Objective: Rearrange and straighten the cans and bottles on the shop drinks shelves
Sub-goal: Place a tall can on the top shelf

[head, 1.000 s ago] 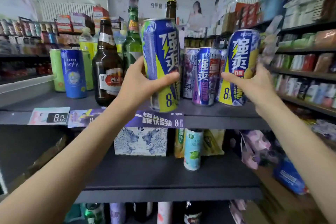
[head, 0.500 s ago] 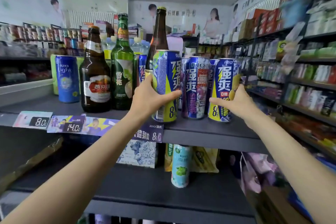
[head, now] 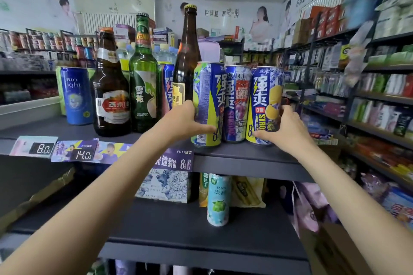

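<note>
On the upper shelf three tall cans stand upright in a row, touching side by side. The left hand grips the lime-and-blue can at the left end of the row, thumb across its lower front and fingers round its far side. The right hand grips the lemon-and-blue can at the right end, thumb low on its front, fingers curled behind. Both cans appear to rest on the shelf, though the hands hide part of their bases. The two hands are apart, with the purple grape can between them, untouched.

Left of the row stand a tall brown bottle, then a green bottle, then a brown bottle with a red label, all upright. A blue can stands further left, apart from the bottles. Another blue can shows between the green bottle and the tall brown one.

Price tags hang on the shelf's front edge. On the lower shelf a pale blue can stands upright just beside a printed carton.
</note>
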`<action>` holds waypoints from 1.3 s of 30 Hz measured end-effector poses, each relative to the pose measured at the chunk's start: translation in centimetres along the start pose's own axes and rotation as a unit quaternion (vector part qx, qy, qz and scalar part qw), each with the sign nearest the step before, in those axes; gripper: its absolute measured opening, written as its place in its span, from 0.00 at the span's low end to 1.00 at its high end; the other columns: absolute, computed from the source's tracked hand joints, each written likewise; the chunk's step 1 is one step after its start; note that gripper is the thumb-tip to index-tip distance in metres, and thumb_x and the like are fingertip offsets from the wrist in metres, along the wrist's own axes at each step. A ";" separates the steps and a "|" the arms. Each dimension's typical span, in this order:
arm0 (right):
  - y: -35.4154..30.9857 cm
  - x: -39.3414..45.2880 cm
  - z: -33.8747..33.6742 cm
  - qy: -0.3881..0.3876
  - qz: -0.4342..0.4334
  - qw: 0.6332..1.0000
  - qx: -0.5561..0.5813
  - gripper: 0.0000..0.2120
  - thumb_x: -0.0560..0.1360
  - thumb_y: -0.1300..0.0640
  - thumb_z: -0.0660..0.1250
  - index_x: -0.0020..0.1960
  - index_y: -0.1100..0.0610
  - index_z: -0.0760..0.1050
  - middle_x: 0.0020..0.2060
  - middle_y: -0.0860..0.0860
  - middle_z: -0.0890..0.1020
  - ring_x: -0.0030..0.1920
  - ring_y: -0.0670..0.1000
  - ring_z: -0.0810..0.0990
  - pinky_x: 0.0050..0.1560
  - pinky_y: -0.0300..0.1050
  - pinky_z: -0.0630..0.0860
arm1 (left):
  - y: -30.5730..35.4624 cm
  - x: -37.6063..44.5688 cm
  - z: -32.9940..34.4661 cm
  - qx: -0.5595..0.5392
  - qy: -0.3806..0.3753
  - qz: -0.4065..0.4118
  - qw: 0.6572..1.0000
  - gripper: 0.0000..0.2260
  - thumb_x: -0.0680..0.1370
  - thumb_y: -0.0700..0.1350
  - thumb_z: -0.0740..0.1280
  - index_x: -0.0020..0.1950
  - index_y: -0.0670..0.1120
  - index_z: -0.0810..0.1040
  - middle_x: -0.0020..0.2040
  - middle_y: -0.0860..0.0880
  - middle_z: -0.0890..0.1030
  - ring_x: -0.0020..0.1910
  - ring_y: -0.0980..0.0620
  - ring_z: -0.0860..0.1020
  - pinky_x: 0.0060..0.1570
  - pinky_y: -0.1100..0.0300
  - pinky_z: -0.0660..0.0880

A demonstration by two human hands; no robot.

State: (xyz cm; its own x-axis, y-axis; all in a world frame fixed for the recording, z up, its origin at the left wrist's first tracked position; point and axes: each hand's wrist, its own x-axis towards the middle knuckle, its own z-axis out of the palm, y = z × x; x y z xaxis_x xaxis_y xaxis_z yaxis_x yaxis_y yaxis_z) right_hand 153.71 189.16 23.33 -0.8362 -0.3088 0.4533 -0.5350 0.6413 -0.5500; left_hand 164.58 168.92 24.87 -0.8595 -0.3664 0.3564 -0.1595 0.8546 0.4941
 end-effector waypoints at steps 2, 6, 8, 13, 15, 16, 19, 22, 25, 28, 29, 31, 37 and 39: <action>0.2 -0.5 0.1 0.024 -0.011 0.999 0.022 0.39 0.66 0.48 0.76 0.68 0.60 0.60 0.63 0.59 0.68 0.64 0.58 0.68 0.57 0.49 0.68 | -0.2 -0.6 0.2 0.039 0.016 -0.002 0.999 0.21 0.69 0.58 0.72 0.41 0.45 0.67 0.36 0.50 0.71 0.32 0.55 0.68 0.31 0.62 0.64; -0.1 -1.5 0.4 0.039 -0.033 0.999 0.011 0.40 0.67 0.50 0.75 0.70 0.59 0.57 0.64 0.58 0.64 0.63 0.58 0.69 0.57 0.47 0.67 | 0.2 -1.1 0.7 0.044 0.062 0.017 0.997 0.21 0.69 0.57 0.73 0.40 0.44 0.66 0.33 0.50 0.69 0.32 0.53 0.67 0.30 0.61 0.61; -0.3 -1.8 0.3 0.067 -0.050 0.996 0.008 0.40 0.67 0.50 0.75 0.70 0.59 0.57 0.64 0.58 0.63 0.63 0.60 0.69 0.60 0.51 0.67 | 0.1 -1.2 0.8 0.053 0.065 0.017 0.996 0.21 0.69 0.58 0.72 0.37 0.45 0.65 0.33 0.49 0.70 0.32 0.52 0.68 0.31 0.60 0.63; -2.7 -3.1 -0.8 0.172 -0.143 0.974 0.041 0.36 0.67 0.50 0.75 0.68 0.57 0.60 0.63 0.57 0.64 0.61 0.57 0.71 0.61 0.50 0.69 | -1.7 -1.5 -1.9 -0.030 0.151 0.026 0.988 0.23 0.71 0.60 0.69 0.52 0.41 0.78 0.46 0.45 0.82 0.46 0.49 0.80 0.51 0.52 0.77; -4.5 -3.4 -0.7 0.172 -0.167 0.968 0.068 0.36 0.68 0.49 0.74 0.68 0.57 0.61 0.63 0.56 0.65 0.60 0.55 0.70 0.61 0.45 0.68 | -2.5 -0.8 -3.0 -0.068 0.244 0.013 0.967 0.24 0.74 0.57 0.68 0.61 0.41 0.74 0.52 0.46 0.80 0.51 0.49 0.79 0.55 0.52 0.75; -5.4 -3.5 -0.3 0.163 -0.171 0.969 0.075 0.36 0.68 0.49 0.74 0.68 0.57 0.60 0.63 0.55 0.65 0.61 0.53 0.70 0.60 0.42 0.66 | -2.6 -0.3 -3.1 -0.082 0.252 0.004 0.964 0.25 0.75 0.55 0.68 0.65 0.41 0.70 0.55 0.46 0.79 0.54 0.48 0.78 0.56 0.52 0.74; -7.8 -3.6 1.5 0.128 -0.177 0.971 0.093 0.36 0.68 0.50 0.74 0.69 0.57 0.60 0.62 0.55 0.65 0.61 0.52 0.70 0.57 0.38 0.64 | -2.9 1.6 -2.3 -0.150 0.194 -0.019 0.969 0.33 0.74 0.52 0.69 0.72 0.42 0.59 0.63 0.45 0.74 0.60 0.46 0.74 0.60 0.52 0.71; -8.9 -3.6 3.6 0.097 -0.172 0.977 0.087 0.38 0.69 0.50 0.74 0.70 0.56 0.57 0.64 0.55 0.64 0.61 0.52 0.70 0.55 0.38 0.65 | -3.2 3.1 -1.8 -0.158 0.181 -0.015 0.971 0.37 0.72 0.53 0.71 0.74 0.42 0.56 0.66 0.44 0.71 0.63 0.46 0.72 0.64 0.51 0.68; -9.3 -3.7 5.2 0.087 -0.139 0.984 0.066 0.40 0.69 0.49 0.73 0.72 0.56 0.54 0.64 0.55 0.63 0.62 0.53 0.69 0.53 0.40 0.65 | -2.8 3.7 -1.3 -0.129 0.178 -0.001 0.976 0.39 0.71 0.52 0.72 0.74 0.41 0.54 0.67 0.41 0.67 0.66 0.45 0.68 0.61 0.56 0.65; -9.5 -3.9 6.3 0.112 -0.125 0.985 0.049 0.42 0.68 0.50 0.74 0.72 0.57 0.53 0.63 0.55 0.64 0.63 0.54 0.68 0.57 0.42 0.67 | -2.4 4.0 -0.8 -0.135 0.185 0.000 0.973 0.39 0.71 0.51 0.72 0.73 0.40 0.54 0.68 0.38 0.65 0.66 0.42 0.67 0.62 0.55 0.64; -9.6 -4.0 6.4 0.118 -0.120 0.985 0.043 0.42 0.68 0.50 0.74 0.72 0.57 0.52 0.63 0.55 0.64 0.62 0.54 0.68 0.56 0.42 0.67 | -2.4 4.1 -0.8 -0.140 0.188 -0.004 0.972 0.39 0.71 0.51 0.72 0.73 0.40 0.54 0.68 0.38 0.64 0.65 0.41 0.67 0.63 0.54 0.63; -9.7 -4.1 6.6 0.123 -0.111 0.985 0.038 0.43 0.69 0.50 0.74 0.73 0.57 0.52 0.63 0.55 0.64 0.62 0.54 0.68 0.57 0.43 0.67 | -2.5 4.3 -0.8 -0.148 0.191 -0.011 0.970 0.39 0.71 0.52 0.72 0.73 0.40 0.55 0.67 0.39 0.64 0.65 0.41 0.67 0.63 0.52 0.64; -9.9 -4.2 6.7 0.123 -0.097 0.987 0.043 0.43 0.69 0.50 0.73 0.73 0.55 0.51 0.64 0.54 0.64 0.63 0.53 0.68 0.57 0.41 0.66 | -2.9 4.0 -1.1 -0.174 0.183 0.004 0.968 0.39 0.69 0.52 0.74 0.71 0.38 0.59 0.65 0.38 0.67 0.62 0.41 0.69 0.61 0.54 0.66; -10.0 -4.2 6.7 0.126 -0.096 0.987 0.040 0.43 0.69 0.50 0.73 0.73 0.56 0.51 0.64 0.54 0.64 0.64 0.53 0.68 0.58 0.42 0.66 | -3.0 3.6 -1.5 -0.165 0.189 0.005 0.968 0.38 0.69 0.52 0.74 0.70 0.38 0.59 0.64 0.38 0.68 0.62 0.42 0.69 0.60 0.54 0.66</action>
State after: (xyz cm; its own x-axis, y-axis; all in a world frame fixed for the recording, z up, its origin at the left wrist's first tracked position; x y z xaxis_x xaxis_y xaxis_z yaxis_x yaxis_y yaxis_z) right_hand 161.79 179.33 22.20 -0.6666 -0.2280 0.7096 -0.6971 0.5279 -0.4852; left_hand 162.62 164.53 25.86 -0.6111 -0.5201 0.5966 0.0661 0.7176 0.6933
